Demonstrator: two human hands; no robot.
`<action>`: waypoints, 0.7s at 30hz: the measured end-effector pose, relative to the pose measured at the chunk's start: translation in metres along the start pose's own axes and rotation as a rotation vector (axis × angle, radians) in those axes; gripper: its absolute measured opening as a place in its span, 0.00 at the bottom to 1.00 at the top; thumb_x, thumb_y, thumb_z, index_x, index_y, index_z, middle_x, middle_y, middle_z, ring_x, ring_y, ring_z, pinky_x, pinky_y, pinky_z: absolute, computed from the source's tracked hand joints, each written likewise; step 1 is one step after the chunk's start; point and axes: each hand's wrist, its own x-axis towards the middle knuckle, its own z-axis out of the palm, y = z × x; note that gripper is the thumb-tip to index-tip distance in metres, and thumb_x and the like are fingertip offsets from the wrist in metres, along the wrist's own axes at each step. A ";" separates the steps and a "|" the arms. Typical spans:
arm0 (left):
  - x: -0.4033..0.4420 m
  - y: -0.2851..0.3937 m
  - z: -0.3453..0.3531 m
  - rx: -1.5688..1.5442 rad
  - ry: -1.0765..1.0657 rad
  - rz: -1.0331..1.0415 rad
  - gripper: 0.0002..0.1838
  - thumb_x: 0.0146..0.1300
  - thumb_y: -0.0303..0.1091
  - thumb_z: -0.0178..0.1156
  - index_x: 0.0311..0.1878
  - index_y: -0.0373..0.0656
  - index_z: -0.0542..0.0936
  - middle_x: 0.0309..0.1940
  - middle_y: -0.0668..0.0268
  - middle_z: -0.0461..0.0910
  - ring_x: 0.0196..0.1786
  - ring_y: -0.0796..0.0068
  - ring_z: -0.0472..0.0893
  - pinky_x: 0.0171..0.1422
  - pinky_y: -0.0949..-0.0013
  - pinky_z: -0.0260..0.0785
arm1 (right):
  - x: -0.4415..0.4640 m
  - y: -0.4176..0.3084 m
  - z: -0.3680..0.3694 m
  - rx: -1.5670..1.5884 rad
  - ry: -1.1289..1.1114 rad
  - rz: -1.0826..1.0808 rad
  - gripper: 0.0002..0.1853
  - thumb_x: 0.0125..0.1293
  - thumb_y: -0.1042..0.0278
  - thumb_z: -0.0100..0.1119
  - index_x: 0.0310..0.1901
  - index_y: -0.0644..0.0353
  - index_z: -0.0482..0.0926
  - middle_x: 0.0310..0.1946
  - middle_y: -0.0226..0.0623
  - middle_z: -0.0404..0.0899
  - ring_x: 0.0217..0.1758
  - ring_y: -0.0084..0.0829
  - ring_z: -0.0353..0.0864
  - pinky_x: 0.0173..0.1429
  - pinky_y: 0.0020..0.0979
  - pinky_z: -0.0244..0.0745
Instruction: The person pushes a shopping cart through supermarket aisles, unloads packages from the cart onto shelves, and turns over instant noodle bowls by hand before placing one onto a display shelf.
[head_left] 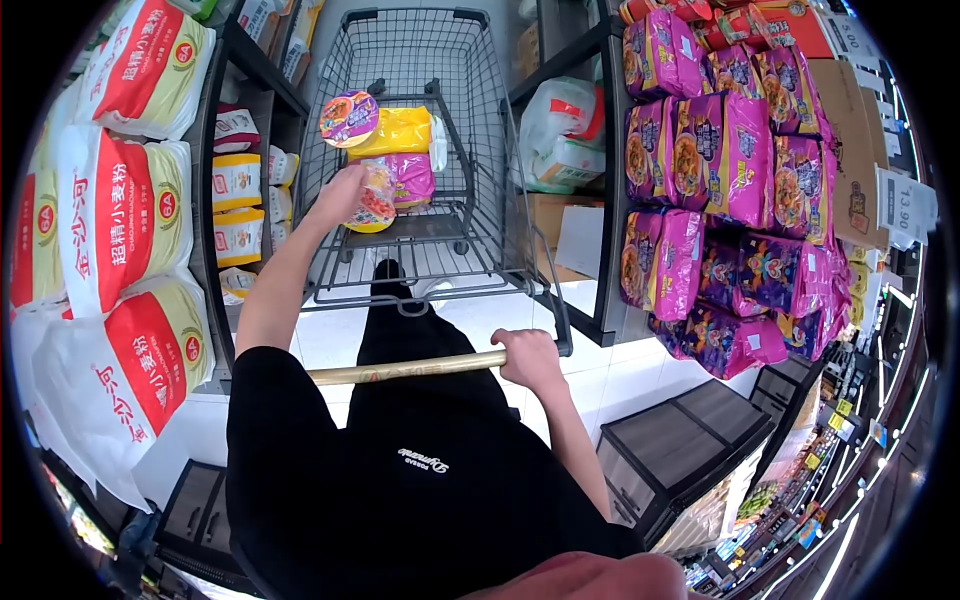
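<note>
My left hand point(343, 195) reaches into the shopping cart point(330, 70), its fingers closed on the edge of a red, white and yellow instant noodle bowl point(374, 205). Beyond it in the cart lie a purple instant noodle bowl point(349, 117), a yellow packet point(405, 131) and a magenta noodle pack point(408, 180). A small whitish item point(438, 145) is beside them, its kind unclear. My right hand point(530, 357) is wrapped round the right end of the cart's pale handle point(430, 368).
Large flour bags point(140, 220) are stacked at left, by a shelf with yellow-and-white packets point(237, 180). Several magenta noodle packs point(715, 150) are piled at right. Dark shelf posts point(608, 200) flank the cart. A dark cabinet point(690, 440) stands at lower right.
</note>
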 end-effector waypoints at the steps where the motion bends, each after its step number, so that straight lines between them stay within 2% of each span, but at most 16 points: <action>1: 0.000 0.002 0.001 -0.022 0.055 0.030 0.09 0.67 0.29 0.55 0.48 0.41 0.70 0.50 0.52 0.77 0.57 0.48 0.76 0.60 0.55 0.70 | 0.000 0.000 0.000 0.004 0.006 -0.004 0.15 0.47 0.75 0.61 0.39 0.51 0.84 0.25 0.41 0.84 0.32 0.44 0.85 0.39 0.41 0.78; 2: 0.004 0.000 0.007 -0.021 0.052 0.032 0.09 0.67 0.29 0.55 0.48 0.41 0.70 0.50 0.52 0.77 0.57 0.48 0.76 0.60 0.55 0.70 | 0.000 0.000 -0.001 0.007 0.005 -0.002 0.15 0.47 0.75 0.61 0.39 0.51 0.84 0.25 0.41 0.84 0.32 0.44 0.85 0.39 0.41 0.78; 4: 0.017 -0.010 0.030 -0.314 0.229 -0.041 0.07 0.69 0.29 0.55 0.46 0.40 0.69 0.46 0.53 0.78 0.52 0.46 0.78 0.56 0.55 0.71 | 0.000 -0.001 -0.001 0.001 0.005 -0.002 0.15 0.47 0.75 0.61 0.38 0.51 0.84 0.25 0.41 0.84 0.32 0.44 0.85 0.39 0.41 0.78; 5: 0.024 -0.013 0.042 -0.426 0.314 -0.063 0.07 0.69 0.29 0.56 0.45 0.39 0.69 0.42 0.52 0.79 0.47 0.48 0.80 0.52 0.56 0.71 | 0.001 -0.001 -0.001 0.006 0.003 -0.004 0.15 0.47 0.75 0.61 0.38 0.51 0.84 0.25 0.41 0.84 0.32 0.44 0.85 0.39 0.41 0.78; 6: 0.033 -0.013 0.052 -0.423 0.313 -0.065 0.07 0.69 0.29 0.56 0.45 0.39 0.69 0.42 0.52 0.79 0.47 0.48 0.80 0.52 0.56 0.71 | 0.001 -0.001 -0.001 0.000 0.002 -0.002 0.15 0.46 0.75 0.61 0.38 0.51 0.84 0.25 0.41 0.84 0.32 0.43 0.85 0.39 0.41 0.78; 8: 0.051 -0.015 0.074 -0.607 0.518 -0.135 0.08 0.70 0.30 0.56 0.46 0.39 0.69 0.41 0.52 0.79 0.44 0.52 0.81 0.50 0.57 0.72 | 0.002 0.000 0.000 -0.006 -0.001 0.001 0.15 0.46 0.75 0.61 0.38 0.51 0.84 0.25 0.41 0.84 0.32 0.43 0.85 0.39 0.41 0.78; 9: 0.065 -0.022 0.090 -0.617 0.524 -0.243 0.08 0.71 0.32 0.56 0.47 0.39 0.70 0.42 0.52 0.79 0.43 0.57 0.81 0.49 0.59 0.72 | 0.002 0.000 0.000 0.002 0.013 -0.009 0.14 0.46 0.75 0.61 0.38 0.52 0.84 0.25 0.41 0.84 0.31 0.43 0.85 0.38 0.41 0.78; 10: 0.072 -0.018 0.097 -0.619 0.522 -0.242 0.08 0.71 0.32 0.56 0.47 0.39 0.70 0.42 0.52 0.79 0.43 0.57 0.81 0.49 0.59 0.72 | 0.002 0.000 0.000 0.010 0.028 -0.019 0.14 0.46 0.75 0.61 0.38 0.52 0.84 0.24 0.40 0.84 0.31 0.43 0.85 0.38 0.41 0.78; 12: 0.091 0.002 0.111 -1.021 0.612 -0.620 0.09 0.72 0.34 0.55 0.49 0.41 0.70 0.44 0.55 0.78 0.44 0.60 0.81 0.45 0.62 0.72 | 0.003 -0.001 -0.001 0.005 0.025 -0.013 0.14 0.46 0.75 0.61 0.38 0.52 0.84 0.24 0.40 0.83 0.30 0.43 0.85 0.38 0.40 0.78; 13: 0.096 0.019 0.105 -1.237 0.549 -0.776 0.09 0.73 0.34 0.53 0.50 0.41 0.71 0.49 0.57 0.76 0.47 0.64 0.81 0.44 0.63 0.76 | 0.003 -0.001 -0.002 0.002 0.020 -0.009 0.14 0.46 0.75 0.61 0.37 0.52 0.84 0.24 0.40 0.83 0.30 0.43 0.84 0.37 0.40 0.78; 14: 0.102 0.031 0.100 -1.237 0.549 -0.773 0.09 0.73 0.34 0.53 0.50 0.41 0.71 0.49 0.57 0.76 0.47 0.64 0.81 0.44 0.63 0.76 | 0.004 -0.001 -0.002 0.001 0.022 -0.009 0.14 0.46 0.75 0.61 0.37 0.52 0.84 0.24 0.40 0.83 0.30 0.43 0.84 0.37 0.40 0.78; 16: 0.119 0.032 0.107 -1.636 0.615 -0.851 0.10 0.73 0.33 0.51 0.52 0.40 0.70 0.51 0.56 0.75 0.50 0.64 0.81 0.47 0.58 0.81 | 0.004 0.000 0.000 0.008 0.028 0.000 0.14 0.45 0.75 0.61 0.37 0.52 0.84 0.24 0.39 0.83 0.29 0.43 0.84 0.36 0.40 0.77; 17: 0.126 0.029 0.109 -1.692 0.641 -0.848 0.12 0.73 0.33 0.49 0.56 0.39 0.69 0.53 0.56 0.74 0.52 0.63 0.81 0.50 0.49 0.82 | 0.004 0.001 0.001 0.007 0.042 -0.002 0.13 0.45 0.74 0.61 0.36 0.52 0.84 0.23 0.39 0.83 0.29 0.42 0.85 0.36 0.40 0.77; 20: 0.129 0.043 0.093 -1.735 0.607 -0.897 0.15 0.74 0.33 0.49 0.59 0.39 0.68 0.53 0.58 0.74 0.53 0.62 0.80 0.51 0.49 0.82 | 0.006 0.001 0.001 0.025 0.059 -0.001 0.13 0.45 0.74 0.62 0.36 0.52 0.84 0.23 0.39 0.83 0.29 0.42 0.84 0.37 0.40 0.77; 21: 0.133 0.041 0.095 -1.720 0.598 -1.005 0.15 0.74 0.35 0.48 0.60 0.40 0.69 0.53 0.60 0.74 0.53 0.63 0.80 0.52 0.50 0.82 | 0.006 0.001 0.001 0.031 0.053 0.001 0.13 0.45 0.74 0.62 0.36 0.52 0.84 0.23 0.39 0.83 0.29 0.42 0.84 0.37 0.40 0.77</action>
